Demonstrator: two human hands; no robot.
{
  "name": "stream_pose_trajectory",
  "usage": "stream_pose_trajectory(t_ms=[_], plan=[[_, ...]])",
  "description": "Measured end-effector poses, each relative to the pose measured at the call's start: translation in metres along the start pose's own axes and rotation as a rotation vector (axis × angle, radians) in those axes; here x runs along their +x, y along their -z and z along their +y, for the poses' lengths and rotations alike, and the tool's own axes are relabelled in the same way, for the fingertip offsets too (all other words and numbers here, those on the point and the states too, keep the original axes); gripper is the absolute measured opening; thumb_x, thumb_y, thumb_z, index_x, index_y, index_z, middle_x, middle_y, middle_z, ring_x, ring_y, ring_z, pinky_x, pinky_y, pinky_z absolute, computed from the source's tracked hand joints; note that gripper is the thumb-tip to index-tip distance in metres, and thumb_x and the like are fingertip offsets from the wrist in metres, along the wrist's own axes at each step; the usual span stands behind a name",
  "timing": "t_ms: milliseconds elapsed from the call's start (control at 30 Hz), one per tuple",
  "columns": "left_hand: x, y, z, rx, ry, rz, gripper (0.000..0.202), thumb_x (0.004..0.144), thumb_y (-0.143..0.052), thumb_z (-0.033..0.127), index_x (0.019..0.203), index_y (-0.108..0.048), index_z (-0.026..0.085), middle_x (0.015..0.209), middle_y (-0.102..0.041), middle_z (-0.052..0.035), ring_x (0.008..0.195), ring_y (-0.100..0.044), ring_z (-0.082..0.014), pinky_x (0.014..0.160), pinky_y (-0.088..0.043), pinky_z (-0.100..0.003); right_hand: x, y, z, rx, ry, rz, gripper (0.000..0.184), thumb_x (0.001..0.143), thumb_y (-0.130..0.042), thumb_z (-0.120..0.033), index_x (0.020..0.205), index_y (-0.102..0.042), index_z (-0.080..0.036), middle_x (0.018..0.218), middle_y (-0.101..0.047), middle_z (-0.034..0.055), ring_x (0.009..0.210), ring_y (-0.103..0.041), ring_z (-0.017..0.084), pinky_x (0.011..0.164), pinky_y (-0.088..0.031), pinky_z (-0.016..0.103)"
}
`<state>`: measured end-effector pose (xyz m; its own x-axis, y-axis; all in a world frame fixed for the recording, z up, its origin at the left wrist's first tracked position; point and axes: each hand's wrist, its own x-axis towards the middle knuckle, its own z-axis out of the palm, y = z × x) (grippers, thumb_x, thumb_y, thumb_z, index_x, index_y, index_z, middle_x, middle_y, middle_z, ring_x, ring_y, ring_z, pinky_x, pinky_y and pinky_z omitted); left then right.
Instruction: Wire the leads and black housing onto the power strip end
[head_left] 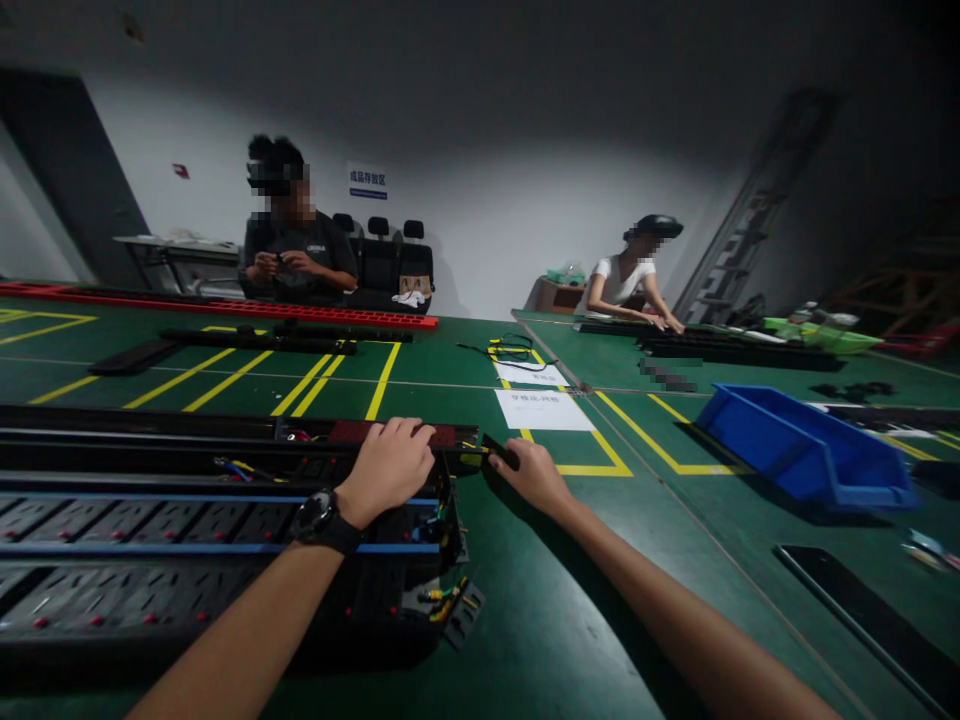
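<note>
Several long black power strips lie side by side on the green table, and the nearer ones show rows of sockets point(142, 520) with small red parts. My left hand point(390, 465), with a watch on its wrist, grips the end of the farthest strip over a dark red section point(349, 433); its fingertips curl over the far edge. Just right of that end, my right hand point(534, 472) pinches a small black end piece point(499, 450). Yellow-green wire point(471, 458) shows between the piece and the strip. A loose end plate point(465, 615) hangs by wires from the nearest strip.
A blue bin point(810, 450) stands at right, with a dark flat phone-like object point(870, 620) nearer me. Paper labels point(544, 410) and a black cable point(514, 348) lie ahead. Two people point(296, 240) work across the table, beside a red rail point(300, 308) and black strips point(735, 350).
</note>
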<state>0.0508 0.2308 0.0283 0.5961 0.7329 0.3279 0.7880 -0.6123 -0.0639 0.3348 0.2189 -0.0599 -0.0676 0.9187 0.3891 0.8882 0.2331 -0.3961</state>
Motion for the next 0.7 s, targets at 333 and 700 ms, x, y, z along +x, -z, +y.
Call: stream_pose_trajectory(t_ms=[333,700], plan=[[-0.0005,-0.0008,0.0004,-0.004,0.006,-0.006,0.041,0.106,-0.042,0.024,0.135,-0.070,0.016,0.143,-0.069,-0.0168,0.129,-0.062,-0.0356,0.102,-0.049,-0.052,-0.0055,0.0019,-0.0048,0.059,0.034,0.028,0.028,0.098,-0.064,-0.036,0.123,-0.069,-0.023,0.097,-0.074,0.0070,0.085,-0.068,0.025,0.074,-0.047,0.034],[-0.0003,0.0006,0.0005,0.006,0.001,-0.014,0.040,0.106,-0.043,0.024,0.136,-0.069,0.016,0.144,-0.068,-0.0161,0.129,-0.062,-0.0355,0.102,-0.050,-0.052,-0.0062,0.0036,-0.0062,0.011,0.106,-0.007,0.022,0.103,-0.061,-0.030,0.117,-0.075,-0.020,0.099,-0.072,0.0083,0.090,-0.068,0.024,0.078,-0.049,0.032]])
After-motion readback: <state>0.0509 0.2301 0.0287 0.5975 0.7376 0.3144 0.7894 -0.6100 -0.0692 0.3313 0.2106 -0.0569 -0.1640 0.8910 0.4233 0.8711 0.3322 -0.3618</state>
